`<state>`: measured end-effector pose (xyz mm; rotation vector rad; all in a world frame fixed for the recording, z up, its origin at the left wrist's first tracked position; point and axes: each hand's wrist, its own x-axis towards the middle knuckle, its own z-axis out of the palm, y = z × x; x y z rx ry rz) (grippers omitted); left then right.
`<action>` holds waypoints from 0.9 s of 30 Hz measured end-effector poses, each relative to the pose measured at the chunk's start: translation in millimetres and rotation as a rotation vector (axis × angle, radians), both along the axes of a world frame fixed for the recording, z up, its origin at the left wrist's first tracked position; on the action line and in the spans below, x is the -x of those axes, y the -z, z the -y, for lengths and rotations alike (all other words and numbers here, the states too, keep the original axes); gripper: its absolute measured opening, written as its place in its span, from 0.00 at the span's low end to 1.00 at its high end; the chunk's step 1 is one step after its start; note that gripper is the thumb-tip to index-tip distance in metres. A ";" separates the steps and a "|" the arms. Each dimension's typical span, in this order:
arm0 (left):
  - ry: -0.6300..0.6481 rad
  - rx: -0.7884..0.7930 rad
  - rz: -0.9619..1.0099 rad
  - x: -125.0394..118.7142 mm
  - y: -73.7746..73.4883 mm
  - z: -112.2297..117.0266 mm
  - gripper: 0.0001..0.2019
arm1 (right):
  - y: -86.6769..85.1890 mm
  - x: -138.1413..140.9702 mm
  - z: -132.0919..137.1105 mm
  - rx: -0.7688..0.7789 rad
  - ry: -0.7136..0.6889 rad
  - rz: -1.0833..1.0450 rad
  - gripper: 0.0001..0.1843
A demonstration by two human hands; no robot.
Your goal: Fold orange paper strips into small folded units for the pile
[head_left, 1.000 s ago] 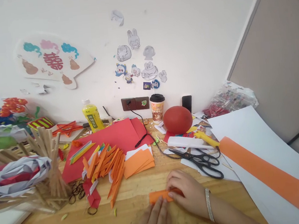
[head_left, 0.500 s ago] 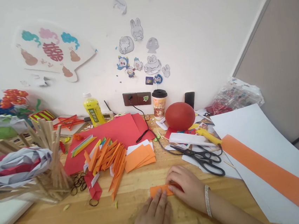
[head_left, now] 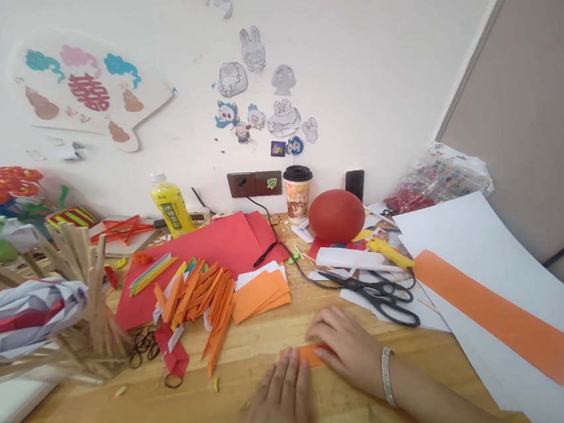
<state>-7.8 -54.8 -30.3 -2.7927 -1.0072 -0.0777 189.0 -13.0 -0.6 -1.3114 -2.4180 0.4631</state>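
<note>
A small folded strip of orange paper (head_left: 310,356) lies flat on the wooden table in front of me. The stretched fingers of my left hand (head_left: 280,398) rest flat over its left end. At the right end, my right hand (head_left: 348,351) has curved fingers, with the thumb tip pressed on the paper's edge. Beyond the hands are a few orange paper rectangles (head_left: 260,295). To their left lies a heap of folded orange paper pieces (head_left: 200,296). Black-handled scissors (head_left: 377,295) lie just past my right hand.
At left stands a bundle of wooden sticks (head_left: 82,264) with crumpled paper. A yellow bottle (head_left: 172,205), lidded cup (head_left: 299,196) and red balloon (head_left: 336,216) stand along the wall. White sheets (head_left: 468,233) and a long orange strip (head_left: 491,314) lie at right.
My left fingers have slid slightly left along the orange strip. The right fingers have shifted a little, the thumb still at the strip's right end. The whole view has moved slightly.
</note>
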 end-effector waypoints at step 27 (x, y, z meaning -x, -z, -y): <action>-0.121 0.225 -0.070 -6.3 -13.9 -2.4 0.31 | -0.1 -14.8 -5.5 0.066 0.205 -0.015 0.32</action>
